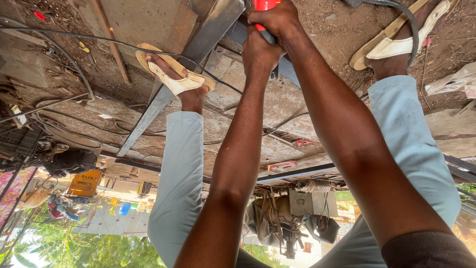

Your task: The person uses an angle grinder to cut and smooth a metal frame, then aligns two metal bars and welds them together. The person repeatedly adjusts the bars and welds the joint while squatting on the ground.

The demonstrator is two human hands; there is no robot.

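A red power tool (265, 5) is gripped at the top edge of the view by both hands: the right hand (275, 20) is closed over its body, the left hand (260, 52) wrapped just beneath. It is judged rigid and fairly heavy, best held two-handed. Below lies a steel bar (198, 49), stiff, pinned by a sandalled foot (176, 74).

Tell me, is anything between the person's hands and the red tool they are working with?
No, nothing visible stands between them. The right hand and the left hand are both closed on the red tool, the right above the left in the picture, beside the grey steel bar.
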